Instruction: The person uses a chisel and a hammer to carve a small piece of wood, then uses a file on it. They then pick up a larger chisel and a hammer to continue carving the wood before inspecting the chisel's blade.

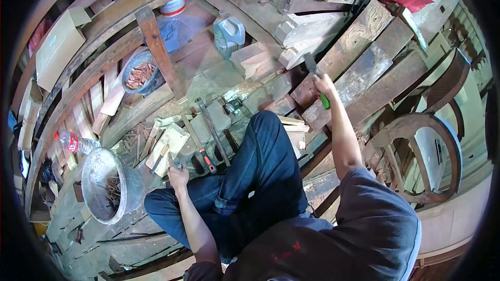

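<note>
My right hand [324, 84] is wrapped round a green-handled tool [311, 63] with a flat grey metal end, raised over the dark planks on the right. The green handle sticks out below my fist. My left hand [178, 176] is low in front of my left knee, index finger stretched toward the edge of a pale wood block [173, 140]. A small tool with a wooden handle [164, 150] and dark blade lies across that block. Near my shin are a red-and-black screwdriver-like handle [208, 161] and a long dark metal bar [212, 132].
A whitish bucket [103, 198] with scraps stands left, beside a plastic bottle [73, 141]. Further off are a basin [130, 86] of wood pieces and a grey jug [229, 35]. Stacked planks [359, 47] and a curved wooden chair frame [453, 151] fill the right.
</note>
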Tool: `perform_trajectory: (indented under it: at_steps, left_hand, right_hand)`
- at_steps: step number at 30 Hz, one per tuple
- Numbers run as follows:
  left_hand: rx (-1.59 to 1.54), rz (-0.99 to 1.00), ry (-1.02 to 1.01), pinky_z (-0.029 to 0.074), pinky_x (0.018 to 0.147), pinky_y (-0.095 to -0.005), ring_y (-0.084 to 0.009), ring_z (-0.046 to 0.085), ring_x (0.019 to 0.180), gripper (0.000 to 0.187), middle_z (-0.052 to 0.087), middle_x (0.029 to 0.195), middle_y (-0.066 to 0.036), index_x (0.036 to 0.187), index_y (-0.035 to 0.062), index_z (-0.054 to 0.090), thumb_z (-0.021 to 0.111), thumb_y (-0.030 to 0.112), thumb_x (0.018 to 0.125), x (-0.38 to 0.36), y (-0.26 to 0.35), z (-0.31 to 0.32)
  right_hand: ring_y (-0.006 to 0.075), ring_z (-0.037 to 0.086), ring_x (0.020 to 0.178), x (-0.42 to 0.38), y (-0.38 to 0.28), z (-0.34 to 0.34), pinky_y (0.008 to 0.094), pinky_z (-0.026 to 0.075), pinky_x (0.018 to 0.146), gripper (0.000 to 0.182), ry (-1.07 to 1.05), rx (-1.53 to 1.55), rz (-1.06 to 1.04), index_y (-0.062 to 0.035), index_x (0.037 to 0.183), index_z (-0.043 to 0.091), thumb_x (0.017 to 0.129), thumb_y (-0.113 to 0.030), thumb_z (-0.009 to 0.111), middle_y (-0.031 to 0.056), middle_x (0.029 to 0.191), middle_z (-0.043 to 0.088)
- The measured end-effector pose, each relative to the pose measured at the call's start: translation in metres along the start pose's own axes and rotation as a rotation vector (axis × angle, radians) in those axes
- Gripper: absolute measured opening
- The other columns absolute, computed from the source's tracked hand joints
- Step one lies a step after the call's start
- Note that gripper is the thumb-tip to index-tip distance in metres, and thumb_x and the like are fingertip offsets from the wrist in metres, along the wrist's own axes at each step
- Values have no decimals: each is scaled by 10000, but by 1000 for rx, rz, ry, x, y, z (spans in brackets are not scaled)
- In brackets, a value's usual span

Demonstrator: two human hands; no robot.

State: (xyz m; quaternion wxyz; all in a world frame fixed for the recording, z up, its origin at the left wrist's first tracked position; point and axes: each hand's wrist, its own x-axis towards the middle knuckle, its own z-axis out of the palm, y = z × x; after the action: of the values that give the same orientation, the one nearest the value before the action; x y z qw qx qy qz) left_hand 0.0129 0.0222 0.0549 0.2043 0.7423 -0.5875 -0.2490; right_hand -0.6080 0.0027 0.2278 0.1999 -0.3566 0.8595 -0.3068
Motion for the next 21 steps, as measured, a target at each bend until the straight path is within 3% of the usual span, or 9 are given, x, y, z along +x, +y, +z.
perform_trajectory:
  at_steps: [2,5,6,8,11,13,17,18,21]
  left_hand:
    - [7,-2,3,494,882,-496,-451,640,976,815,663,1042,-291,1528,216,242,682,195,842,-1,2,0]
    - [16,-27,-20,486,904,-487,-450,629,1010,816,653,1086,-286,1529,216,242,682,190,842,1,4,0]
    - [-1,-40,-44,482,913,-486,-451,622,1027,817,645,1111,-287,1530,216,240,681,190,843,0,6,-4]
    - [-16,-35,-48,474,930,-484,-452,609,1057,814,624,1162,-290,1530,214,239,679,192,846,2,4,-1]
    - [-14,5,-8,465,948,-484,-456,593,1087,806,595,1224,-291,1529,205,243,675,195,848,8,-13,10]
    - [-26,15,-11,462,954,-486,-457,590,1092,801,583,1246,-290,1526,197,249,674,193,848,3,-6,4]
    - [-34,-10,-31,461,957,-486,-449,590,1102,800,597,1231,-282,1524,184,253,671,188,842,3,-5,3]
    - [-20,-4,-23,463,953,-486,-448,594,1096,803,603,1217,-285,1525,183,252,671,186,840,4,-5,4]
    - [-28,17,6,473,936,-484,-449,609,1065,806,621,1169,-295,1524,183,254,671,185,835,4,0,5]
  right_hand:
    - [228,572,481,-4,-4,-7,387,483,434,364,5,304,70,29,855,596,934,-325,559,107,606,573]
    - [191,516,447,-7,-8,-5,388,461,414,324,-79,325,85,9,839,568,934,-298,523,68,581,511]
    - [176,505,457,-6,-7,1,391,441,407,291,-200,118,42,-7,897,572,929,-288,505,67,605,512]
    - [168,494,472,-3,-2,1,371,422,410,289,-314,236,176,-30,944,594,930,-305,508,60,634,524]
    - [142,430,413,-24,-18,-14,341,371,365,283,-273,-4,97,-74,800,519,954,-309,488,34,574,479]
    - [140,416,391,-24,-15,-22,331,350,349,283,-252,140,118,-67,762,523,934,-288,485,34,557,480]
    - [138,397,380,-15,-14,-28,331,342,345,287,-225,132,124,-67,726,512,910,-286,492,24,536,451]
    - [144,428,442,-7,-6,-23,329,316,374,206,-366,74,77,-67,842,540,917,-251,485,22,605,459]
    - [133,435,451,-35,-33,-11,315,329,384,171,-457,-10,99,-77,848,547,901,-221,473,14,623,471]
